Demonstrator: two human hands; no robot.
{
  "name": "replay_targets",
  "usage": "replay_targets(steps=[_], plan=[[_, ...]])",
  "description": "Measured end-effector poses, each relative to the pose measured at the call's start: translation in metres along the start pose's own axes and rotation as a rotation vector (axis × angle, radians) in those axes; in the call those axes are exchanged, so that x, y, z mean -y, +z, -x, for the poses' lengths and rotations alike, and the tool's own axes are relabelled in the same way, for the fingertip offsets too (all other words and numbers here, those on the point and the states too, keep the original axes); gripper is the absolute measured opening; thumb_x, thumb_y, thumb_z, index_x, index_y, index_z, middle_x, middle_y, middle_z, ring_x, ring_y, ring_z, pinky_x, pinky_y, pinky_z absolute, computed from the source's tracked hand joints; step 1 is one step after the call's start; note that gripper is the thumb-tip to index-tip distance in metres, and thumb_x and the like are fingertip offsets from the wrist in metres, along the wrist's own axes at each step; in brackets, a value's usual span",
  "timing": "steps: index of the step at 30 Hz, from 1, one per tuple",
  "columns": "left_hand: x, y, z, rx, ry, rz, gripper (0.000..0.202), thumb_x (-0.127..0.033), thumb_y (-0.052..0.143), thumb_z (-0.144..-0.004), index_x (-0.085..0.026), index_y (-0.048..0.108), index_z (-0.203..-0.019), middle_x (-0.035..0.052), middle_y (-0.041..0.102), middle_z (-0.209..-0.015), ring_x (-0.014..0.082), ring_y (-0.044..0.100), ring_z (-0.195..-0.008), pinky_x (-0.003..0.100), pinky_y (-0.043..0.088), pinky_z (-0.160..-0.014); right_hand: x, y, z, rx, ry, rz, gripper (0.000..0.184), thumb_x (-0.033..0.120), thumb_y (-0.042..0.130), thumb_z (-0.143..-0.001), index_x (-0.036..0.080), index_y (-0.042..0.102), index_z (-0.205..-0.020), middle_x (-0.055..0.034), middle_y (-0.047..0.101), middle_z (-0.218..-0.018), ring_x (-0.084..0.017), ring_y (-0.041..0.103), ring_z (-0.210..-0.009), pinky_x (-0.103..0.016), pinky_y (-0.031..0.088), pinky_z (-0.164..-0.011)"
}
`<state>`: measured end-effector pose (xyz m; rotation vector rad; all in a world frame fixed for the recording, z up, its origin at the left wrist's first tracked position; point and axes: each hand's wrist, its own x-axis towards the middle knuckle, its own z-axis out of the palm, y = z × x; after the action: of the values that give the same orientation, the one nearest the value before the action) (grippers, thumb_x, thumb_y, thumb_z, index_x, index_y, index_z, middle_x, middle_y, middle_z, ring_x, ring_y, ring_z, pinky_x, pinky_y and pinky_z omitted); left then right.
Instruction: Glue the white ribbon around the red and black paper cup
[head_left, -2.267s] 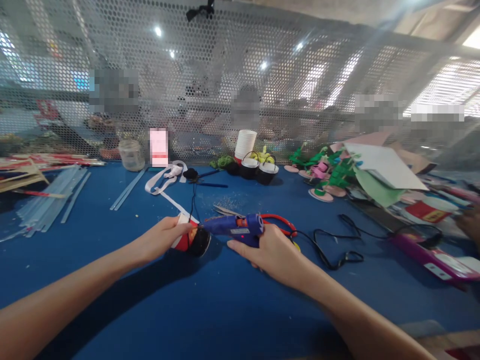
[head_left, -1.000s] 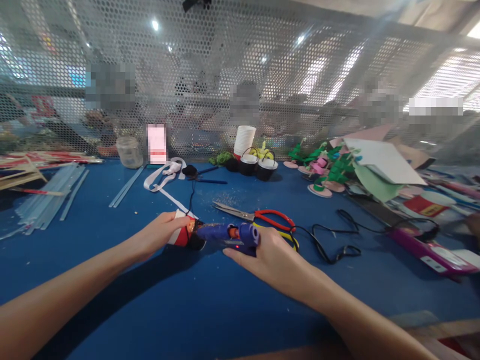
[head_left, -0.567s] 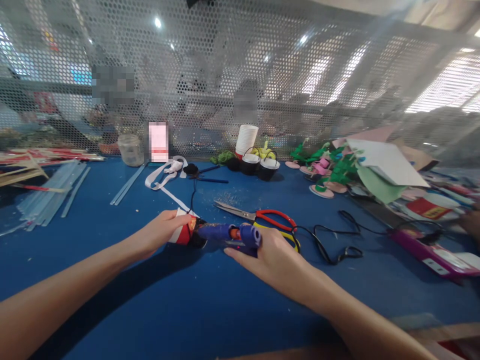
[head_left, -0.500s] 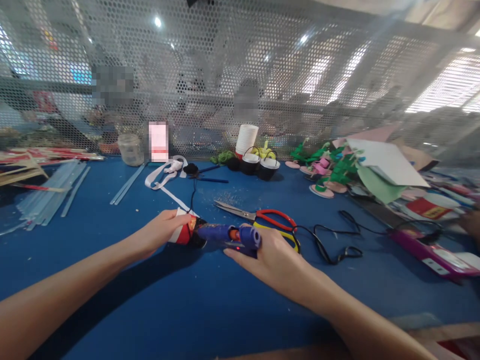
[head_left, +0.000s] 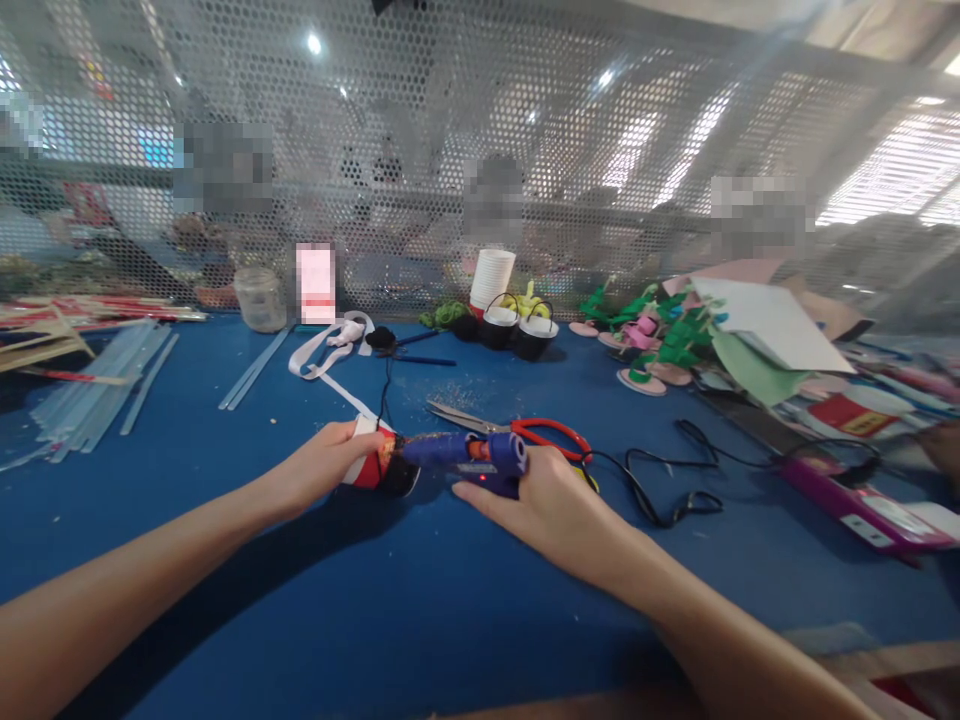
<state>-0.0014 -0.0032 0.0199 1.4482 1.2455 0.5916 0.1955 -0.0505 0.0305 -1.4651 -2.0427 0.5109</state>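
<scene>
My left hand (head_left: 319, 470) is closed round a small red and white paper cup (head_left: 371, 462) lying on its side on the blue table (head_left: 420, 620). The cup's black end faces right. My right hand (head_left: 551, 500) grips a blue hot glue gun (head_left: 472, 455), whose nozzle touches the cup near its black end. A small red light glows on the gun's body. Red-handled scissors (head_left: 525, 430) lie just behind the gun.
Glue sticks (head_left: 97, 395) lie at the left, a white ribbon (head_left: 330, 350) and a jar (head_left: 260, 298) further back. Black pots (head_left: 517, 335), a stack of white cups (head_left: 491, 280) and green craft pieces (head_left: 667, 345) stand along the mesh screen. A black cable (head_left: 675, 480) and a purple tool (head_left: 862, 500) lie right.
The glue gun has lifted slightly and turned level, its nozzle staying at the cup. My left hand keeps the cup in the same spot.
</scene>
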Motion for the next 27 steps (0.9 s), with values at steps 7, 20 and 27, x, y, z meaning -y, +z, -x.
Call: replay_targets(steps=[7, 20, 27], plan=[[0.001, -0.001, 0.000, 0.056, 0.095, -0.147, 0.030, -0.038, 0.037, -0.073, -0.013, 0.051, -0.064, -0.0039, 0.041, -0.053, 0.0095, 0.033, -0.049, 0.022, 0.025, -0.050, -0.006, -0.001, -0.007, 0.007, 0.076, -0.013, 0.015, 0.030, 0.051, -0.069, 0.016, 0.058, -0.072, 0.0036, 0.051, -0.042, -0.012, 0.050, -0.043, -0.020, 0.036, -0.041], [0.005, -0.001, 0.000, 0.060, 0.155, -0.268, 0.030, -0.037, 0.034, -0.074, -0.014, 0.049, -0.064, -0.0045, 0.039, -0.053, 0.0093, 0.032, -0.050, 0.022, 0.026, -0.050, -0.010, 0.000, -0.013, 0.083, 0.201, -0.154, 0.021, 0.032, 0.051, -0.069, 0.016, 0.048, -0.054, 0.0059, 0.042, -0.031, -0.007, 0.040, -0.027, -0.018, 0.033, -0.032], [0.006, -0.002, -0.003, 0.051, 0.162, -0.243, 0.029, -0.036, 0.035, -0.074, -0.014, 0.048, -0.061, -0.0043, 0.038, -0.054, 0.0088, 0.032, -0.050, 0.022, 0.025, -0.050, -0.011, 0.000, -0.011, 0.090, 0.212, -0.181, 0.025, 0.033, 0.051, -0.068, 0.017, 0.045, -0.050, 0.0051, 0.043, -0.033, -0.007, 0.040, -0.028, -0.017, 0.032, -0.031]])
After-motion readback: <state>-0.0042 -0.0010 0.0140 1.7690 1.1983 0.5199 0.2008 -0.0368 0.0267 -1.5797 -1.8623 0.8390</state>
